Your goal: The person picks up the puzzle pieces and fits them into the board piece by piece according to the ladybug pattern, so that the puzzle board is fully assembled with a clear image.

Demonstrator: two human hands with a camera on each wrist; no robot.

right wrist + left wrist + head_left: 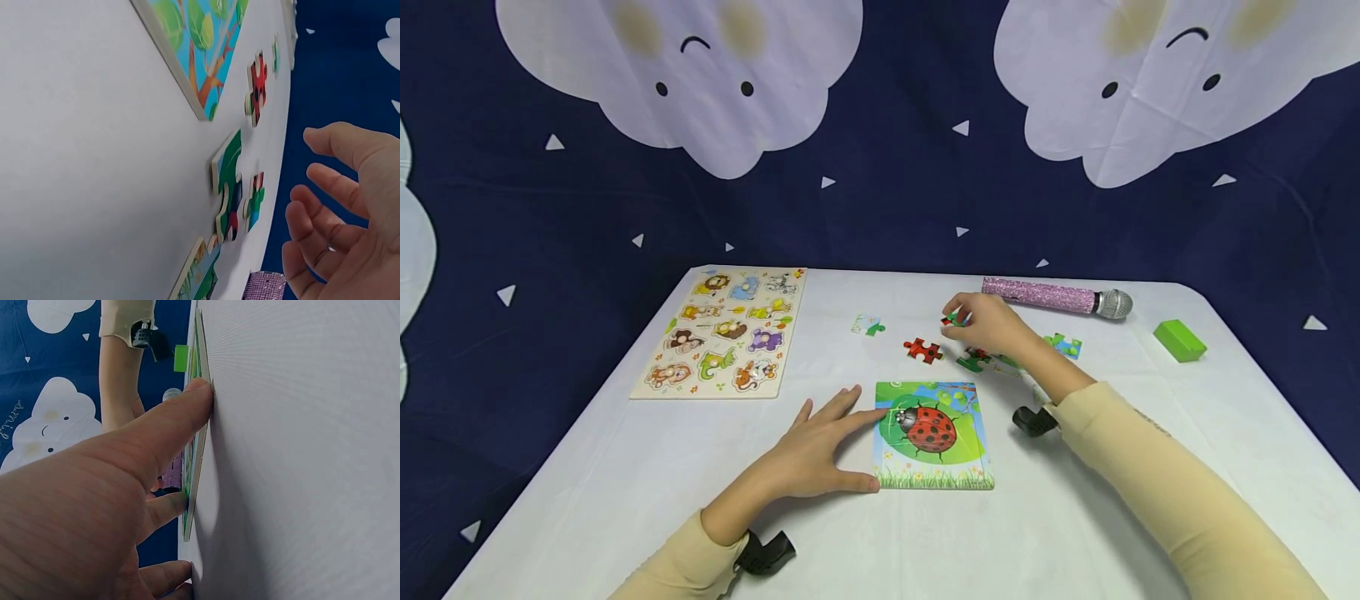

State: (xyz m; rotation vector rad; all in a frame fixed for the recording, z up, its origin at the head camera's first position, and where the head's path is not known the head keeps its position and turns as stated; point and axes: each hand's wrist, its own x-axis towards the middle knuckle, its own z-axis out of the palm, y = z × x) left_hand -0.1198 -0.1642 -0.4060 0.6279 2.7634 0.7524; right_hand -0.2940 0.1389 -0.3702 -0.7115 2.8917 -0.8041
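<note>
A square ladybug picture board [929,433] lies flat near the middle of the table. My left hand [808,454] rests at its left edge, fingers spread, with the index fingertip and thumb touching the board. Above the loose jigsaw pieces hovers my right hand [992,325], its fingers slightly bent and thumb apart. In the right wrist view nothing is between those fingers, and a green-and-red piece [254,201] lies on the table beneath. Nearby are a red spotted piece [922,351] and a dark green piece [974,360]. My right forearm partly covers other pieces.
A wooden animal puzzle board [722,333] lies at the left. Along the back is a pink glittery microphone [1045,296], with a green block [1180,340] to its right. A pale piece [868,325] and a blue-green piece [1063,345] lie apart on the white cloth.
</note>
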